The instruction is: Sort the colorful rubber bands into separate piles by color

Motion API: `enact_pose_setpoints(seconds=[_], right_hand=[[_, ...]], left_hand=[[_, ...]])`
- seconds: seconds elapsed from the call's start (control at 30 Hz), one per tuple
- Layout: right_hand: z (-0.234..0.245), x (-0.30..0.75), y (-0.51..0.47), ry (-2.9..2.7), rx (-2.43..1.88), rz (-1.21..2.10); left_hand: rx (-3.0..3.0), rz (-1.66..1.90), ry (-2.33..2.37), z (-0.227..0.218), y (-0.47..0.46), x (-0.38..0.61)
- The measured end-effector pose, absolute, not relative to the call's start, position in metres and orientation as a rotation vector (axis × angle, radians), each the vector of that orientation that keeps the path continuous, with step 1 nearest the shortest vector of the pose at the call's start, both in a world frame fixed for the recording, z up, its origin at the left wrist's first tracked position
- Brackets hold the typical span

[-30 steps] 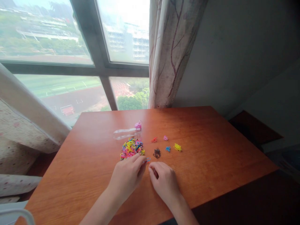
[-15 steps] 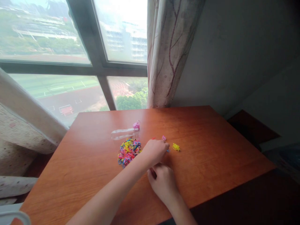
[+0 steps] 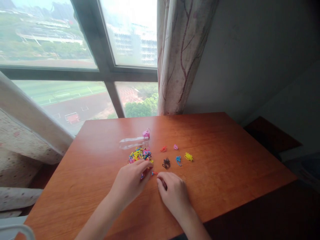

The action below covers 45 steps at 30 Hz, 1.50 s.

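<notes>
My left hand (image 3: 133, 176) is over the near side of a multicoloured pile of small rubber bands (image 3: 140, 154). Its fingers are curved, with thumb and fingertips a little apart and some bands showing between them. To the right, my right hand (image 3: 173, 188) rests on the table, fingers curled and thumb against the index finger; whatever it may pinch is hidden. A few blue and red bands (image 3: 154, 173) lie between the hands. Beyond them are separate small groups: black bands (image 3: 166, 163), blue bands (image 3: 178, 160), red bands (image 3: 163, 149), pink bands (image 3: 175, 146) and yellow bands (image 3: 189, 157).
A clear plastic container (image 3: 131, 143) with a pink cap (image 3: 146, 134) lies behind the pile on the brown wooden table (image 3: 225, 166). A window frame (image 3: 107, 74) and a patterned curtain (image 3: 180, 60) stand past the far edge. A white curved object (image 3: 20, 228) is at lower left.
My left hand has moved left and nearer from above the small groups to the mixed pile, uncovering the black and blue bands. My right hand has stayed almost in place.
</notes>
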State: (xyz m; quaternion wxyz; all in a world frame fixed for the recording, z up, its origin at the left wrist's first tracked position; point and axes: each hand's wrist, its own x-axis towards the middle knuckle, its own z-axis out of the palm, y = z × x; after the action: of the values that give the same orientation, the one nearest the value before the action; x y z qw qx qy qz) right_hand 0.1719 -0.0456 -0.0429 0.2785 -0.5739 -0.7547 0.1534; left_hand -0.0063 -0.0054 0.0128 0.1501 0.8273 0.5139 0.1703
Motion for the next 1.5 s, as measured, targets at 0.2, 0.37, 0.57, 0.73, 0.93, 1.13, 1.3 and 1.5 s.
enact_pose_setpoints(seconds=[0.2,0.37,0.57,0.73,0.93,1.13,1.3,1.5], right_hand=[[-0.041,0.168,-0.042,-1.999,-1.626,0.372],[-0.04,0.162,-0.04,-2.008,-1.699,0.342],[-0.04,0.161,-0.038,-2.006,-1.697,0.327],[-0.042,0.165,-0.038,-1.958,-1.627,0.414],[-0.04,0.168,-0.041,-1.851,-1.497,0.622],[-0.032,0.172,-0.039,-1.857,-1.477,0.618],[-0.024,0.187,-0.008,-1.971,-1.608,0.335],[-0.011,0.193,0.036,-2.165,-1.797,0.12]], left_hand=[[2.189,0.693,1.503,-0.018,-0.04,-0.031],[2.124,0.731,1.482,-0.035,-0.054,-0.036],[2.119,0.701,1.501,-0.037,-0.054,-0.036],[2.144,0.681,1.512,-0.034,-0.055,-0.035],[2.173,0.678,1.517,-0.032,-0.055,-0.034],[2.18,0.665,1.513,-0.032,-0.055,-0.033],[2.203,0.615,1.533,-0.031,-0.055,-0.032],[2.215,0.615,1.53,-0.03,-0.054,-0.032]])
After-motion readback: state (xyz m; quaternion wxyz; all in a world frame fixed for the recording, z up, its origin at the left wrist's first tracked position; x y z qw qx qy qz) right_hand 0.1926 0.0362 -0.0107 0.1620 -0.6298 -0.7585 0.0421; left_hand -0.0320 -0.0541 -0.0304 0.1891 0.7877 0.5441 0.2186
